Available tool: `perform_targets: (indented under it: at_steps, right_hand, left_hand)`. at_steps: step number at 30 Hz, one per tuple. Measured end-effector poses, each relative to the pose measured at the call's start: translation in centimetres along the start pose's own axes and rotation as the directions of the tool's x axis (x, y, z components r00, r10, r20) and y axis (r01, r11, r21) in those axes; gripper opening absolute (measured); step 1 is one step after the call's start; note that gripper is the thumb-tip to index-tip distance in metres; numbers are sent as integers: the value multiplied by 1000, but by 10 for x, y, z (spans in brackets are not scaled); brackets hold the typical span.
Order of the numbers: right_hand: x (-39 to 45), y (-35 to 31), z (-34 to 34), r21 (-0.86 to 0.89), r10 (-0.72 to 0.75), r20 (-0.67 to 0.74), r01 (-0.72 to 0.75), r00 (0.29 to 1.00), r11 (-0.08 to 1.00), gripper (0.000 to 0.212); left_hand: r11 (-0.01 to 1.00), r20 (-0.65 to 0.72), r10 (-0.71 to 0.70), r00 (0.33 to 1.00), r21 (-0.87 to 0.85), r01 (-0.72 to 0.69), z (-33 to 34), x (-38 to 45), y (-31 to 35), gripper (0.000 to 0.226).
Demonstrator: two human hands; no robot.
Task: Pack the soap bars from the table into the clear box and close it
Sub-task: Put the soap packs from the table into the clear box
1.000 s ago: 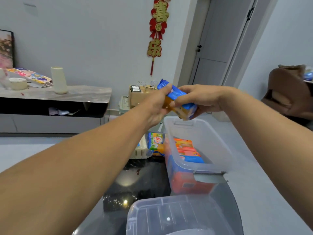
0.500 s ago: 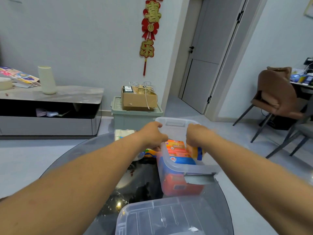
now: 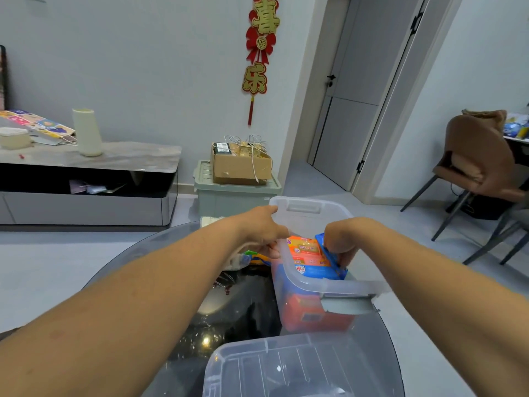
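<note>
Right hand [image 3: 340, 242] grasps soap bar [image 3: 329, 257], seating it in clear box [image 3: 329, 286]; left hand [image 3: 262, 232] grips rim, steadying.

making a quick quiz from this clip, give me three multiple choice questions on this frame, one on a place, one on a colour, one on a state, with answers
1. Where is the right hand?
A. inside the clear box
B. on the chair
C. flat on the lid

2. What colour is the wrapper end of the soap bar under the right hand?
A. green
B. blue
C. black

3. What state is the clear box in?
A. shut with the lid on
B. tipped on its side
C. open, lid off

Answers:
1. A, the right hand reaches down past the rim among the packed bars.
2. B, a blue end shows beside the fingers.
3. C, the top is open and the lid lies apart on the table, nearer the camera, while the left hand holds the box's left wall.
</note>
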State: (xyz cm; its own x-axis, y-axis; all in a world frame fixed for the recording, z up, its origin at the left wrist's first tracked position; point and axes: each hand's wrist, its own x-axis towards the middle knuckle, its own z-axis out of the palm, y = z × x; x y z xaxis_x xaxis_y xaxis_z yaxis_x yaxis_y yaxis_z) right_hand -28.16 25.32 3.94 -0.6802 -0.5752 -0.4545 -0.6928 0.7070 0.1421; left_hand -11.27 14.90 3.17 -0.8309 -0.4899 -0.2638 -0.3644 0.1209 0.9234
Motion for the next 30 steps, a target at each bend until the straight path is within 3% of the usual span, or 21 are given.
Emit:
perform_targets:
  at_steps: [3,5,7,9,11,13,16,21,24,30]
  right_hand:
    - [-3,0,-7,122,6,-21,-3,1000,993,23]
    - [-11,-9,-14,172,4,-129,18,992,985,16]
    - [-15,-23,-21,216,-18,-334,95,942,972,15]
    - [-17,-37,-31,250,-20,-456,149,890,957,14]
    - [-16,-49,-39,289,-15,-500,183,866,940,12]
    - [-14,-59,-45,346,-19,-528,235,849,908,15]
    - [-9,-64,-48,406,-19,-533,275,846,871,22]
    - [7,-55,-46,476,-26,-460,271,887,837,23]
    - [18,-43,-46,511,-39,-440,286,897,810,25]
    - [32,-36,-41,532,-66,-406,294,912,794,28]
  left_hand:
    - [993,-67,63,996,105,-56,-9,2,-7,61]
    - [965,-321,151,935,252,-70,-26,9,-21,44]
    - [920,-526,175,832,388,52,-48,14,-43,46]
    - [849,-563,147,813,494,189,-58,14,-64,55]
    - [819,-499,166,851,550,162,-56,17,-77,63]
    - [774,-363,265,893,632,27,-43,21,-78,73]
    - [511,-169,357,919,859,-41,-21,39,-75,75]
    - [329,-114,137,984,942,63,1,70,-76,85]
    - [161,-107,96,990,983,91,4,85,-75,85]
    - [33,-52,51,997,998,50,-7,96,-62,80]
